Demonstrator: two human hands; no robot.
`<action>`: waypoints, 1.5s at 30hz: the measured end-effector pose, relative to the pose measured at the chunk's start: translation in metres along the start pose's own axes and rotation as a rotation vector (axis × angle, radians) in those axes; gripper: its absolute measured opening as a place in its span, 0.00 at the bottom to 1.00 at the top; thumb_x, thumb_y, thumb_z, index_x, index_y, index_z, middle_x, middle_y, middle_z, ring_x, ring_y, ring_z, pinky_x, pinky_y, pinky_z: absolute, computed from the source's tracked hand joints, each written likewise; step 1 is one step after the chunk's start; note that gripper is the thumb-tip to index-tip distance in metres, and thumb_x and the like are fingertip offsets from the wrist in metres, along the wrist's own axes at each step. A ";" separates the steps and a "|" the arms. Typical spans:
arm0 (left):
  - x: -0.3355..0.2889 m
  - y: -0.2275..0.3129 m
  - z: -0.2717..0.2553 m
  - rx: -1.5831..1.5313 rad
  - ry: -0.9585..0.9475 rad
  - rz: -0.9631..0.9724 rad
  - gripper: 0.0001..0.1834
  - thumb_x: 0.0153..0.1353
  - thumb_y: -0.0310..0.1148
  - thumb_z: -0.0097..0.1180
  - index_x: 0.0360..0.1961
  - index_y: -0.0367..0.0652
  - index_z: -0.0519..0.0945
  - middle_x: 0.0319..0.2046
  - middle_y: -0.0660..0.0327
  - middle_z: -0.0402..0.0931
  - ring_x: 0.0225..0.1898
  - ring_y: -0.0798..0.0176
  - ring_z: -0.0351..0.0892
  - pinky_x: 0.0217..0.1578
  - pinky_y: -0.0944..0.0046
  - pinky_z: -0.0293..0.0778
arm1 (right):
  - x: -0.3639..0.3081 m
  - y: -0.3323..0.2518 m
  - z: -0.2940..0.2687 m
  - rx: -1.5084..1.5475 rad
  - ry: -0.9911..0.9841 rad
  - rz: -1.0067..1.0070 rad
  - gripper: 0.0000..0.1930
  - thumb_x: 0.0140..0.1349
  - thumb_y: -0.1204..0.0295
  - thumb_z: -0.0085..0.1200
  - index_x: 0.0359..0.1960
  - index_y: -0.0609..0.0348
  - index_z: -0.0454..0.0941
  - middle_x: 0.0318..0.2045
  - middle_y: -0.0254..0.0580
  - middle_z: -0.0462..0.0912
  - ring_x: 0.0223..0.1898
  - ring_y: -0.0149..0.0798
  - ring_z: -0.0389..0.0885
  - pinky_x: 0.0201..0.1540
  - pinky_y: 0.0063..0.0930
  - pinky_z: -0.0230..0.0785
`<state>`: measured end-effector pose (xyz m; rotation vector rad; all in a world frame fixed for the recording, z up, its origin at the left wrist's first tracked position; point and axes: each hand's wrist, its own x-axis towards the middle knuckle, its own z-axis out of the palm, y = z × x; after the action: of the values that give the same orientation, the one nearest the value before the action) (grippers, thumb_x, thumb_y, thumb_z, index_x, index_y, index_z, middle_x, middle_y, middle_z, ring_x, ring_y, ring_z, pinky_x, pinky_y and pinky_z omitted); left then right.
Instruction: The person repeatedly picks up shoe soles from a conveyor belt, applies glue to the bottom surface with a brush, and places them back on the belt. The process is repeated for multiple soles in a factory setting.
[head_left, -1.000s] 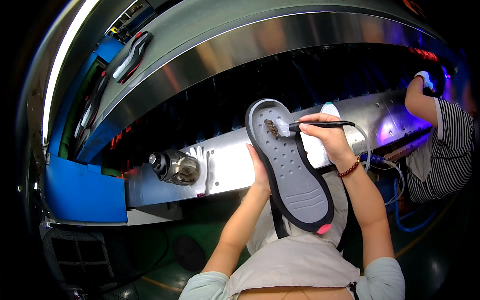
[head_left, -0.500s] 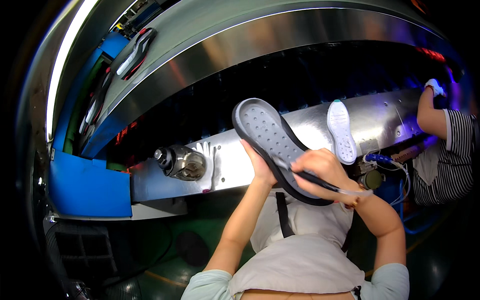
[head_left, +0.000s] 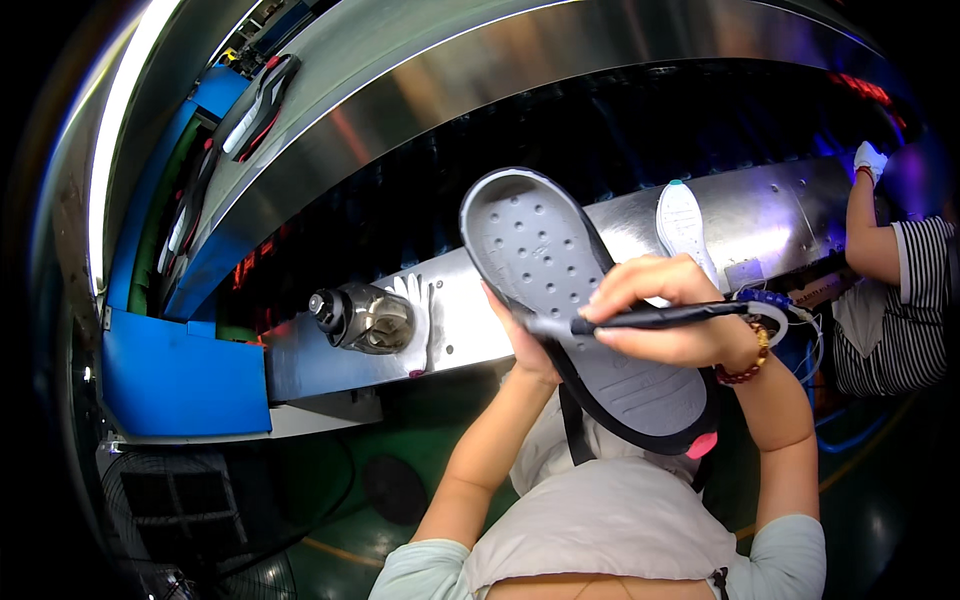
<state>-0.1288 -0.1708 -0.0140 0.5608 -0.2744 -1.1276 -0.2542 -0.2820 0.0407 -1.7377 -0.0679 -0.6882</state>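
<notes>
A grey shoe sole (head_left: 540, 245) with a black rim, dimples and a pink patch at its near end is held up, tilted, before my body. My left hand (head_left: 525, 345) grips its left edge, thumb along the rim and fingers hidden underneath. Between the fingers and thumb of my right hand (head_left: 665, 285) is a brush (head_left: 690, 315) with a black handle, a clear tube curving from its back end past the wrist. Its blurred pale tip lies over the sole's left rim, close to my left thumb; whether it touches cannot be made out.
On the steel ledge (head_left: 465, 320) are a dark-lidded clear bottle (head_left: 370, 318), a white glove (head_left: 420, 320) and a white sole (head_left: 682, 220). Dark soles (head_left: 262, 110) lie on the belt beyond. A blue housing (head_left: 180, 375) stands left. At right works another person (head_left: 885, 320) in stripes.
The sole has come up and turned flatter to view, its pink end now showing. The brush handle has swung nearly level, and its tip has shifted left toward the rim.
</notes>
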 end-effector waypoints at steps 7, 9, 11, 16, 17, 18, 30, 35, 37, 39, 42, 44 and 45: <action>0.005 0.007 0.013 0.210 0.037 0.106 0.48 0.48 0.73 0.19 0.58 0.46 0.55 0.54 0.57 0.60 0.52 0.56 0.64 0.51 0.55 0.63 | -0.002 -0.003 -0.007 0.057 0.104 0.150 0.09 0.45 0.78 0.56 0.31 0.64 0.78 0.27 0.43 0.79 0.30 0.31 0.77 0.35 0.21 0.68; 0.006 0.011 0.004 0.084 -0.225 0.065 0.47 0.48 0.72 0.19 0.59 0.46 0.55 0.54 0.57 0.60 0.52 0.57 0.64 0.51 0.56 0.64 | -0.005 -0.005 -0.003 0.019 -0.007 0.011 0.09 0.43 0.79 0.57 0.30 0.64 0.78 0.27 0.44 0.79 0.32 0.34 0.77 0.37 0.23 0.68; 0.009 0.015 0.001 0.035 0.058 0.088 0.48 0.47 0.73 0.24 0.57 0.43 0.55 0.50 0.47 0.63 0.48 0.47 0.67 0.49 0.49 0.64 | -0.009 -0.007 -0.009 0.088 -0.124 0.016 0.08 0.44 0.79 0.56 0.30 0.64 0.78 0.28 0.44 0.79 0.33 0.33 0.77 0.37 0.22 0.69; 0.018 0.018 0.014 0.109 0.025 0.186 0.51 0.44 0.74 0.27 0.58 0.42 0.55 0.51 0.45 0.62 0.49 0.44 0.65 0.50 0.46 0.62 | -0.012 -0.001 -0.011 0.073 0.023 0.086 0.07 0.46 0.80 0.55 0.30 0.65 0.77 0.30 0.43 0.79 0.33 0.32 0.77 0.38 0.22 0.69; 0.018 0.020 0.012 0.080 -0.001 0.171 0.51 0.45 0.74 0.27 0.58 0.42 0.55 0.51 0.44 0.62 0.50 0.44 0.65 0.51 0.46 0.61 | -0.012 -0.001 -0.010 0.049 -0.033 -0.003 0.08 0.45 0.81 0.55 0.30 0.65 0.77 0.30 0.44 0.79 0.34 0.34 0.78 0.39 0.24 0.69; 0.018 0.023 0.010 0.051 -0.027 0.157 0.51 0.45 0.74 0.27 0.58 0.42 0.54 0.51 0.44 0.62 0.50 0.43 0.64 0.51 0.45 0.60 | -0.014 -0.004 -0.009 0.041 -0.094 -0.009 0.08 0.43 0.80 0.56 0.29 0.64 0.77 0.30 0.44 0.80 0.35 0.37 0.78 0.40 0.26 0.69; 0.024 0.047 0.022 0.097 -0.198 0.215 0.48 0.47 0.72 0.26 0.60 0.45 0.53 0.53 0.44 0.59 0.53 0.42 0.60 0.55 0.44 0.52 | -0.028 -0.014 -0.025 0.206 -0.234 0.129 0.08 0.43 0.81 0.58 0.29 0.63 0.79 0.30 0.44 0.80 0.36 0.36 0.77 0.41 0.26 0.68; 0.026 0.050 0.023 0.137 -0.065 0.221 0.50 0.46 0.73 0.25 0.60 0.43 0.52 0.52 0.42 0.59 0.53 0.39 0.59 0.55 0.44 0.53 | -0.038 0.000 -0.025 0.122 -0.081 0.222 0.11 0.42 0.83 0.57 0.31 0.65 0.77 0.32 0.43 0.79 0.36 0.36 0.77 0.41 0.24 0.69; 0.026 0.053 0.025 0.180 -0.085 0.211 0.51 0.46 0.74 0.25 0.60 0.42 0.52 0.52 0.41 0.59 0.53 0.39 0.59 0.54 0.44 0.54 | -0.042 0.000 -0.024 0.124 -0.202 0.110 0.11 0.42 0.83 0.58 0.31 0.64 0.78 0.32 0.43 0.79 0.36 0.36 0.77 0.41 0.24 0.69; 0.023 0.055 0.026 0.206 -0.074 0.201 0.51 0.46 0.74 0.24 0.60 0.42 0.52 0.52 0.41 0.59 0.52 0.38 0.60 0.54 0.44 0.55 | -0.046 -0.004 -0.034 0.240 -0.268 0.155 0.10 0.42 0.83 0.58 0.30 0.64 0.78 0.33 0.44 0.79 0.35 0.36 0.77 0.41 0.23 0.69; 0.024 0.059 0.027 0.223 -0.035 0.205 0.51 0.46 0.74 0.24 0.60 0.42 0.52 0.52 0.41 0.59 0.52 0.39 0.61 0.53 0.44 0.56 | -0.052 -0.001 -0.034 0.206 0.021 0.268 0.10 0.43 0.83 0.57 0.30 0.64 0.77 0.32 0.44 0.78 0.36 0.35 0.76 0.41 0.24 0.69; 0.025 0.060 0.027 0.229 -0.024 0.212 0.50 0.47 0.73 0.24 0.59 0.42 0.52 0.52 0.42 0.59 0.51 0.40 0.61 0.53 0.44 0.57 | -0.055 0.003 -0.030 0.128 -0.054 0.264 0.11 0.42 0.82 0.58 0.31 0.63 0.78 0.32 0.43 0.79 0.36 0.35 0.76 0.42 0.23 0.68; 0.024 0.061 0.027 0.234 -0.022 0.211 0.49 0.47 0.72 0.25 0.59 0.42 0.53 0.52 0.42 0.59 0.51 0.40 0.61 0.53 0.45 0.57 | -0.056 0.002 -0.027 0.086 -0.130 0.244 0.11 0.41 0.82 0.59 0.31 0.62 0.79 0.32 0.43 0.79 0.37 0.35 0.75 0.42 0.23 0.68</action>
<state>-0.0842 -0.1813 0.0405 0.7086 -0.4774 -0.9026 -0.3110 -0.2896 0.0154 -1.6721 0.0247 -0.3887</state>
